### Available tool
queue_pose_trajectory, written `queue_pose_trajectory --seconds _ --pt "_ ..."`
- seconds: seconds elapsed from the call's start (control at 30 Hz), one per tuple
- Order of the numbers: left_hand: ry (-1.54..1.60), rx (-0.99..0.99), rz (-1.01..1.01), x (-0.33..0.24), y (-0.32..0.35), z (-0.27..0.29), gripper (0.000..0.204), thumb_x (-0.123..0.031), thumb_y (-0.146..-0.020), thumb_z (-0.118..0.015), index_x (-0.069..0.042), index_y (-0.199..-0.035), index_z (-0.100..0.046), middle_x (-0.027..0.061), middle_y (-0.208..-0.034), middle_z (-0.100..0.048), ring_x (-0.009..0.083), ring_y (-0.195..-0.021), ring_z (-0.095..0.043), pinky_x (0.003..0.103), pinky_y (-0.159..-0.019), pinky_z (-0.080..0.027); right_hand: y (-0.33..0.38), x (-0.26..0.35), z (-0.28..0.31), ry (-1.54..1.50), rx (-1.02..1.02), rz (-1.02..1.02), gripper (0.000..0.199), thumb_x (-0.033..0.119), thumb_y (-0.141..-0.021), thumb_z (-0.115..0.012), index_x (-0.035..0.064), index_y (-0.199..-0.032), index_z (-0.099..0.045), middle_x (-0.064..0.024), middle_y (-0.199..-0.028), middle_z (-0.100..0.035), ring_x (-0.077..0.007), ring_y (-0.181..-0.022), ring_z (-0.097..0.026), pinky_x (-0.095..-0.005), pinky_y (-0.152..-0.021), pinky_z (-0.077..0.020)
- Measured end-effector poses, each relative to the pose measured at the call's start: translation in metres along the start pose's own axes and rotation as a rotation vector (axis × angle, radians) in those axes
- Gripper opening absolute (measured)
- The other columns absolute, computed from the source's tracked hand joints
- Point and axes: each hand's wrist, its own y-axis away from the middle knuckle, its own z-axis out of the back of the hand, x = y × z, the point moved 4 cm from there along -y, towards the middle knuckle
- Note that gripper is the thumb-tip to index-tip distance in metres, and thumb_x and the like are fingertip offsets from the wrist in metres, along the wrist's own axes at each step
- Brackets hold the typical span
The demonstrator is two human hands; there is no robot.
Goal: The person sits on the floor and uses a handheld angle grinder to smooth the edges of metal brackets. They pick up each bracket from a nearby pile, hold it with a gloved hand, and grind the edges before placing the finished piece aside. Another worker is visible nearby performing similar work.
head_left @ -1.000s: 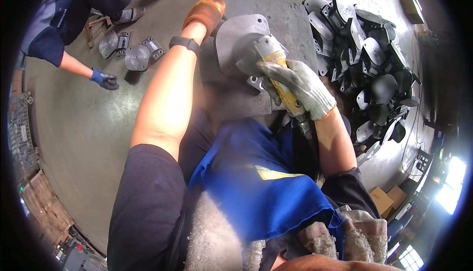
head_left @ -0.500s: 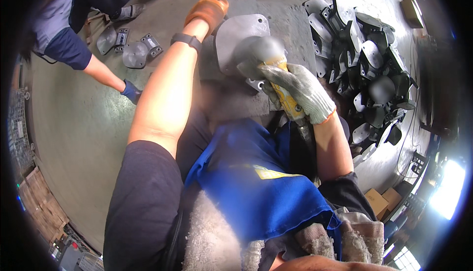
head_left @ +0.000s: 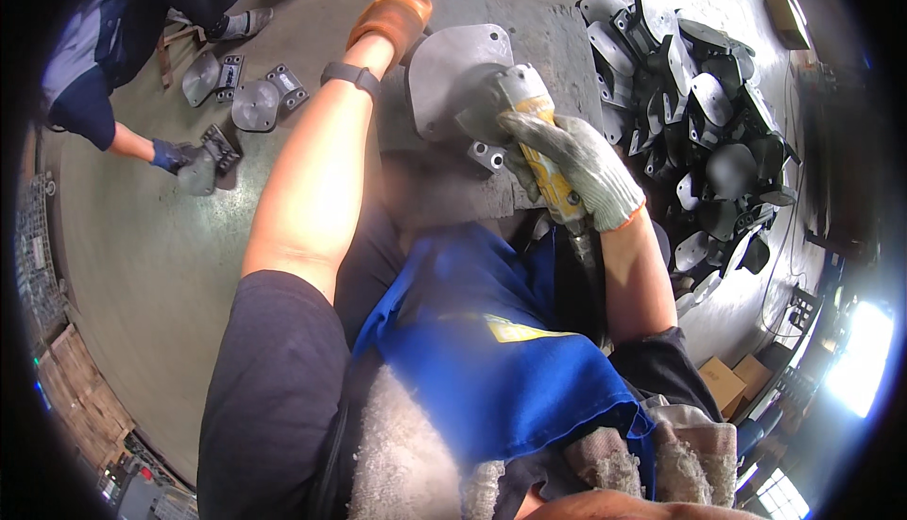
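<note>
A flat grey metal plate part (head_left: pixel 449 71) with rounded corners and a hole lies in front of me. A small block with holes (head_left: pixel 487 155) shows below its near edge. My left hand (head_left: pixel 389 24), in an orange glove, is closed at the plate's far left corner; its fingertips are mostly hidden. In a grey-white knit glove, my right hand (head_left: pixel 581 161) is wrapped around the yellow body of an angle grinder (head_left: pixel 551 180). The grinder's grey disc (head_left: pixel 482 112) is over the plate's near right part, touching it or very close.
At right lies a large heap of similar metal parts (head_left: pixel 713 100). A co-worker's blue-gloved hand (head_left: pixel 170 155) holds a metal part (head_left: pixel 198 175) low over the floor at left, near two others (head_left: pixel 255 104). Cardboard boxes (head_left: pixel 723 388) stand at lower right.
The co-worker's hand has moved left, away from my left arm, and a metal part now shows at it. The grinder head, blurred before, is sharper; my hands have hardly moved.
</note>
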Motion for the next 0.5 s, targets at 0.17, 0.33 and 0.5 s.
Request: queue_pose_trajectory --seconds 0.17,0.33,0.5 --pt "0.371 0.058 0.364 -0.023 0.020 0.043 0.048 -0.045 -0.105 -0.049 -0.010 -0.133 -0.065 0.0207 -0.130 -0.069 0.0397 -0.120 -0.066 0.049 -0.102 -0.055 0.005 -0.015 0.008 -0.073 -0.064 0.071 0.044 0.045 -0.094 -0.075 0.0014 -0.099 -0.071 -0.0036 -0.075 -0.067 -0.0113 -0.057 -0.060 -0.0253 -0.050 -0.0457" --pt "0.495 0.094 0.366 0.006 0.004 0.010 0.085 -0.078 -0.095 -0.036 -0.008 -0.132 -0.069 0.0240 -0.137 -0.064 0.0444 -0.132 -0.056 0.054 -0.111 -0.044 -0.002 -0.003 0.002 -0.020 0.007 0.055 0.043 0.045 -0.094 -0.073 0.0022 -0.100 -0.072 -0.0033 -0.075 -0.066 -0.0115 -0.057 -0.060 -0.0259 -0.052 -0.0465" --pt "0.467 0.073 0.376 -0.005 0.007 0.018 0.079 -0.073 -0.098 -0.037 -0.008 -0.131 -0.070 0.0235 -0.137 -0.064 0.0451 -0.130 -0.057 0.053 -0.110 -0.045 0.006 -0.015 0.007 -0.006 -0.064 0.036 0.043 0.045 -0.094 -0.074 0.0031 -0.097 -0.072 -0.0028 -0.073 -0.065 -0.0113 -0.057 -0.059 -0.0259 -0.052 -0.0466"
